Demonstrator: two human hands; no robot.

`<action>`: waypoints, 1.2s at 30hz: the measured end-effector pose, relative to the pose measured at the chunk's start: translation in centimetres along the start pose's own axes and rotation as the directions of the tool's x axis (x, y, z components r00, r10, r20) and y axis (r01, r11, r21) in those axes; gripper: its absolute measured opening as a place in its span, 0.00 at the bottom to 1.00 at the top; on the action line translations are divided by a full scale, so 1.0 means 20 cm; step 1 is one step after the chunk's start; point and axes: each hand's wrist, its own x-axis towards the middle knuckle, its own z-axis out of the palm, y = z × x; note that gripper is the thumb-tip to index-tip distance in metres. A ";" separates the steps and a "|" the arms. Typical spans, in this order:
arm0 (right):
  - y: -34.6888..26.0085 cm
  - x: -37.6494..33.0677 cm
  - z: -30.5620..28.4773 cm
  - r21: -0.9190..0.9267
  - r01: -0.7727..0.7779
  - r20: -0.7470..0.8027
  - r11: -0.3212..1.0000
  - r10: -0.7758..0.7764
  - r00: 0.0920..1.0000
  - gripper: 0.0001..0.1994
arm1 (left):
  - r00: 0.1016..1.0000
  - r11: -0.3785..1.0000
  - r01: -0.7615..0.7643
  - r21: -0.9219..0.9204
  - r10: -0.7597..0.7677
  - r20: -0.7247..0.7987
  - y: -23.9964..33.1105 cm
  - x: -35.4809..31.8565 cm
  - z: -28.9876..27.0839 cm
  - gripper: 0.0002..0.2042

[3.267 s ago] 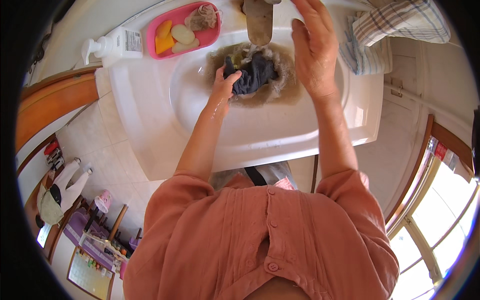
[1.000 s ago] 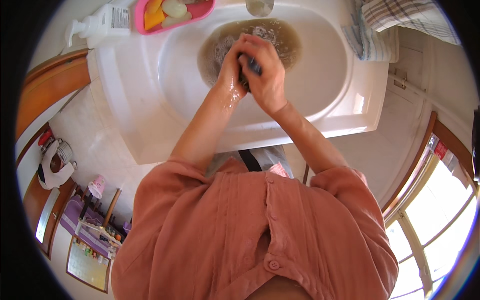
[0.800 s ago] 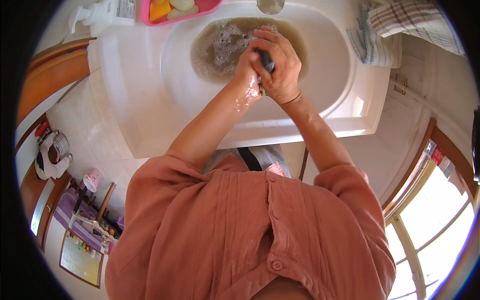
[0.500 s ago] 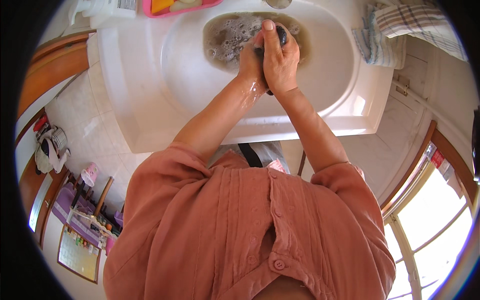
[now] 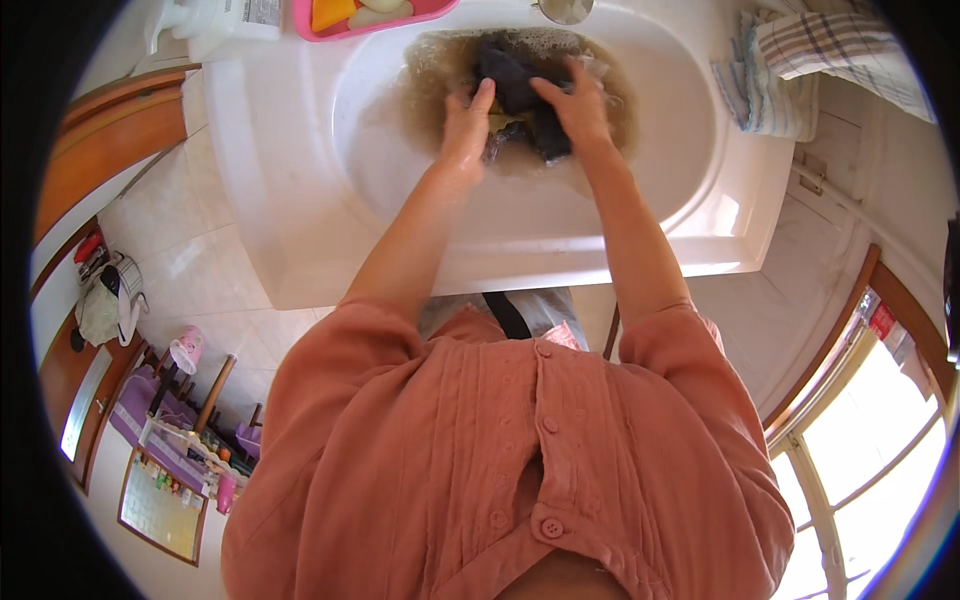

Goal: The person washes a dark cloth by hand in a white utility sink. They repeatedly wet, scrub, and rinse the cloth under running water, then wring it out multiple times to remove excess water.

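A dark wet cloth [image 5: 513,82] lies loosely spread in murky, foamy water in the white basin [image 5: 655,190]. My left hand [image 5: 466,126] is at the cloth's left edge, its thumb apart from the fingers and the hand slightly blurred. On the other side, my right hand [image 5: 582,108] has its fingers spread, and its thumb reaches to the cloth's edge. Neither hand is closed around the fabric. Part of the cloth sits under the water, so its full shape is hidden.
Beyond the basin's left rim stand a white pump bottle [image 5: 215,25] and a pink tray [image 5: 375,22] holding soap bars. A round metal piece [image 5: 566,9] is at the far rim. Checked towels [image 5: 840,50] hang at the right.
Half a second ago both hands were clasped together around the dark bundle. Now they have parted, and the cloth has opened out in the water between them.
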 end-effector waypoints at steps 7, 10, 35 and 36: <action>-0.38 -0.34 0.20 -0.090 0.290 0.054 0.953 -0.286 0.957 0.17 | 0.963 0.874 0.193 -0.447 -0.080 0.258 0.13 0.07 -0.03 0.36; -0.06 0.00 -0.07 -0.169 0.191 -0.043 0.967 -0.201 0.979 0.19 | 0.987 0.945 0.082 -0.316 -0.033 0.157 0.29 -0.10 -0.06 0.35; -0.01 -0.03 -0.29 -0.313 -0.015 -0.267 0.950 -0.073 0.961 0.28 | 0.992 0.970 -0.126 -0.210 0.128 0.000 0.13 -0.04 -0.20 0.26; -0.09 -0.05 -0.18 -0.248 -0.095 -0.211 0.964 0.043 0.977 0.34 | 0.991 0.982 -0.123 -0.142 0.129 0.034 0.10 -0.02 -0.18 0.28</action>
